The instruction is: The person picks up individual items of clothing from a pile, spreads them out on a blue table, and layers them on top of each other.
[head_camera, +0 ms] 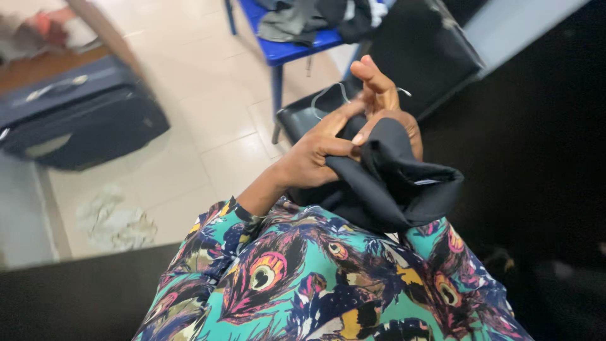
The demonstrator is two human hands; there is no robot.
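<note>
My left hand [314, 153] reaches in from the lower left and grips a bunched piece of black fabric [394, 186], thumb pressed on its top fold. My right hand [381, 89] rises just behind it with the fingers held together and pointing up. The fabric drapes over its wrist. A thin white thread [330, 93] loops out to the left of the right hand's fingers, and a short end shows on their right side. The fingers appear to pinch it. No needle can be made out. Below the hands lies my lap in a bright feather-patterned garment [297, 278].
On the tiled floor [208, 101] lie a dark suitcase [82, 120] at the left and a crumpled pale cloth [117, 221]. A blue chair [287, 49] piled with clothes and a black bag [429, 44] stand ahead. A dark surface [536, 158] fills the right.
</note>
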